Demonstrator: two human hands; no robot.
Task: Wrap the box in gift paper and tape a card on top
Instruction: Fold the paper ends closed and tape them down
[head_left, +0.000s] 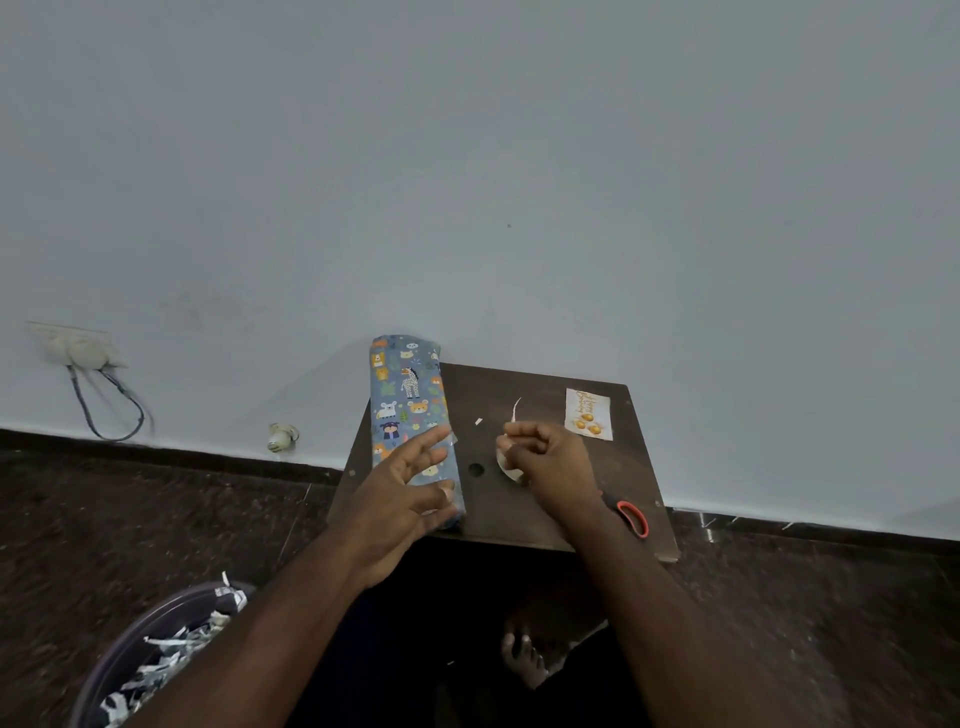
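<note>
A long box wrapped in blue animal-print gift paper (408, 395) lies along the left edge of a small dark wooden table (540, 514). My left hand (402, 496) hovers over its near end, fingers spread and straight, with a bit of clear tape at the fingertips. My right hand (545, 457) is curled round a roll of tape (506, 464) near the table's middle, and a strip of tape (515, 408) sticks up from it. A white card with orange print (588, 414) lies at the table's far right.
Scissors with red-orange handles (631, 517) lie by my right wrist. A small paper scrap (478, 421) sits mid-table. A purple bin of paper shreds (156, 660) stands at lower left. A wall socket with a cable (83, 353) is on the left wall.
</note>
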